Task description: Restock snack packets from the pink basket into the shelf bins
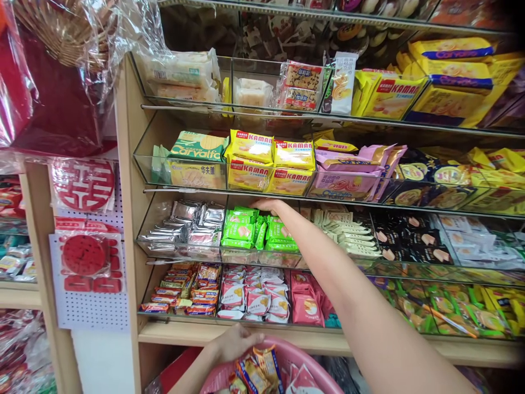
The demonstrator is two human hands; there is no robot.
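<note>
My left hand [235, 343] grips the rim of a pink plastic basket [314, 368] at the bottom of the view. Inside it lie orange-and-blue snack packets [262, 372] and white-and-pink packets [303, 381]. My right hand [267, 205] reaches into a shelf compartment, over and behind the green snack packets [240, 229]. Its fingers are mostly hidden at the back, under the shelf above, so whether they hold anything does not show. My right forearm crosses in front of the neighbouring compartments.
Clear dividers split the shelves. Silver packets [180, 224] lie left of the green ones, cream packets [348, 232] and black packets [410, 238] to the right. Yellow cracker packs [270, 161] stand directly above. Red decorations [84, 186] hang at the left beside a wooden upright [133, 273].
</note>
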